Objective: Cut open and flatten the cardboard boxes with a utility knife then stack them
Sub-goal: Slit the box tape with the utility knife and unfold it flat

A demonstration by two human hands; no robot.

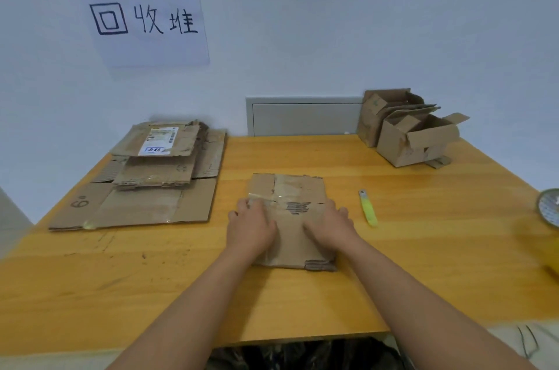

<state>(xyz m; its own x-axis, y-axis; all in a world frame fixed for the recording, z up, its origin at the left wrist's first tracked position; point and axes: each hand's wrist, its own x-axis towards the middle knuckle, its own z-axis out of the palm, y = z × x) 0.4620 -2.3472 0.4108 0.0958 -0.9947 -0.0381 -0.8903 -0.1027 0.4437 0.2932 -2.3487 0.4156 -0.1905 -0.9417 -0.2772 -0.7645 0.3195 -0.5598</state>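
The flattened cardboard box (289, 218) lies at the middle of the wooden counter (302, 303), close to the near edge, with strips of clear tape and a torn patch showing the corrugation on its upper face. Both hands are on it. The left hand (251, 229) lies palm down on its left part with the fingers reaching to the taped seam, and the right hand (329, 226) lies palm down on its right part; the fingers of both look fairly straight, pressing the board and gripping nothing.

Just to the right of the box, apart from it, rests the utility knife (368, 207) with a yellow-green handle, untouched by either hand.

At the far left of the counter sits the stack of flattened boxes (145, 182): a large sheet at the bottom, smaller ones above, the top one bearing a shipping label. Above it a handwritten sign (145, 20) is fixed to the wall. At the far right corner stand two boxes still in shape (414, 133), flaps open.

By my judgement the task is well past halfway: several boxes are stacked, this one is cut and being pressed flat and has yet to join the stack, and the two at the right remain to be cut.
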